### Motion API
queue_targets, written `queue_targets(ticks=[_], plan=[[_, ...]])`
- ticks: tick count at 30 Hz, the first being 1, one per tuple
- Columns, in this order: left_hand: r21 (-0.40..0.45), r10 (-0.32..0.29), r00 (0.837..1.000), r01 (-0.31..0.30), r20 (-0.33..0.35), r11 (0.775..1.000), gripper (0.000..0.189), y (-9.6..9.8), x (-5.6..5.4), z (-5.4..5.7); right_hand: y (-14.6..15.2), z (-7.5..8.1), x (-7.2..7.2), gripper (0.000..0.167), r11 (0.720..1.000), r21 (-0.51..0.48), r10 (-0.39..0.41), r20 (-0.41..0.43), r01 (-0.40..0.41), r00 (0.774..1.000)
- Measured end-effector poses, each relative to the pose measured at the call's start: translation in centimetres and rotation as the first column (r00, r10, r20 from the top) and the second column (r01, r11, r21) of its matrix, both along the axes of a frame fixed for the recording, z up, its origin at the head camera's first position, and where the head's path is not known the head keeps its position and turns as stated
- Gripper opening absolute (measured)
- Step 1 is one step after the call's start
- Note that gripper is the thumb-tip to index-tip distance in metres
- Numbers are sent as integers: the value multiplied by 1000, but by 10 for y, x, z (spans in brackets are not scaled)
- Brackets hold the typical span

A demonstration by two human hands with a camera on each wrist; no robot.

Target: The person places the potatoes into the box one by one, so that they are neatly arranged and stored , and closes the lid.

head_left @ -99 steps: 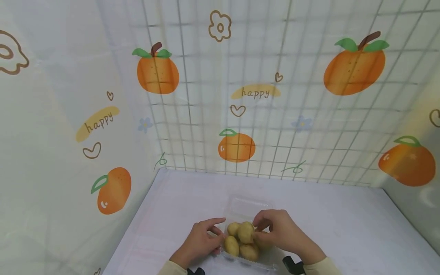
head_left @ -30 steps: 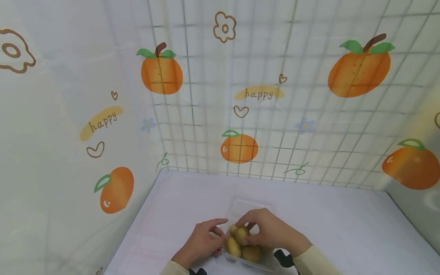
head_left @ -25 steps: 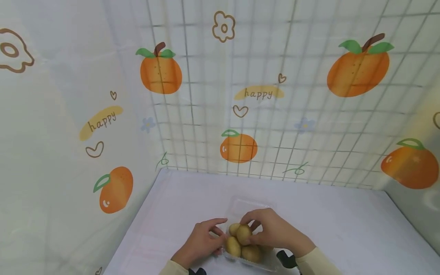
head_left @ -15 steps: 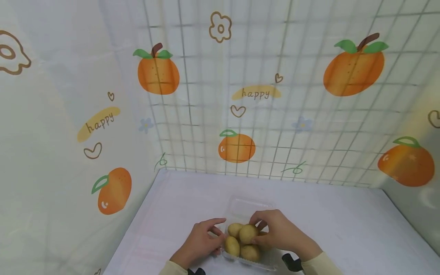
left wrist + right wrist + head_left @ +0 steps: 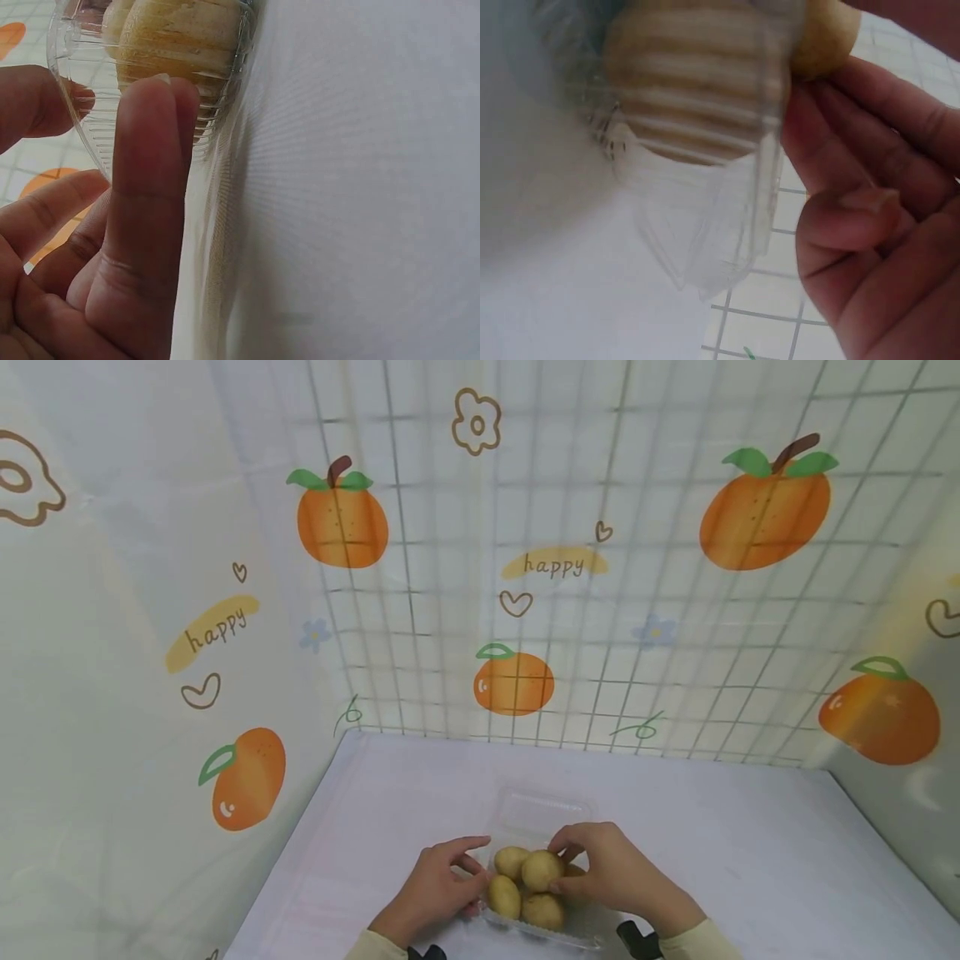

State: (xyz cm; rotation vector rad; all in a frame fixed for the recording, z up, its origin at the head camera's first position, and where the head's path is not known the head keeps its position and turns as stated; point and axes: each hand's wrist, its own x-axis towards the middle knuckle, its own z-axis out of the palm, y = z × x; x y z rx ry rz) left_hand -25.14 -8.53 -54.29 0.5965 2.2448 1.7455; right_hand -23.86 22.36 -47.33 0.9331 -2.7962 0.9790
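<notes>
Several yellow-brown potatoes (image 5: 505,897) sit in a clear plastic box (image 5: 525,930) whose lid (image 5: 540,811) lies folded back behind it. My right hand (image 5: 615,868) reaches over the box from the right. Its thumb and fingers pinch a potato (image 5: 542,871) that rests high among the others. At the left end, my left hand (image 5: 442,885) holds the box wall, its index finger stretched out above. In the left wrist view a finger (image 5: 146,165) lies against the ridged outer wall, and a fingertip shows through the plastic. My right hand partly hides another potato (image 5: 576,885).
The box stands on a white-covered table (image 5: 675,810). A pale curtain (image 5: 420,527) printed with oranges rises behind the table and along both sides, with a wire grid showing through at the back. Black straps (image 5: 637,939) circle my wrists.
Over the last second my right hand has shifted right with the potato in its fingers, uncovering more of the potato at the back left. My left hand has stayed at the box.
</notes>
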Motion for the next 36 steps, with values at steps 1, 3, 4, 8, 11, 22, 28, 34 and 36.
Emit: queue_targets(ticks=[1,3,4,8,11,22,28,34,36], plan=[[0,-2,1000,2,0,1000,56,0,0,0,0,0,0,33,1000,1,-1,3,1,1000],[-6,-5,1000,5,-11,1000,56,1,0,-1,1,-1,1,32,1000,10,-5,-2,5,1000],[-10,-7,1000,7,-23,1000,56,1,-1,-1,0,-1,1,32,1000,13,-5,-8,5,1000],[-29,-16,998,14,-57,999,54,1,-4,4,-2,2,0,32,1000,26,-12,-38,13,999],[-32,-9,997,7,-71,999,54,1,-5,5,-4,3,-1,32,999,34,-16,-60,18,998],[-41,-7,998,4,-64,999,54,8,8,5,4,9,11,37,998,61,-34,-17,35,999],[-87,8,999,-12,-54,996,57,2,13,5,15,13,18,53,996,54,-72,3,72,997],[-89,-4,993,-6,-114,996,73,4,8,14,36,30,12,45,986,83,-137,-81,144,987],[-98,-15,993,4,-117,995,78,5,6,15,43,36,11,45,982,90,-158,-105,168,982]])
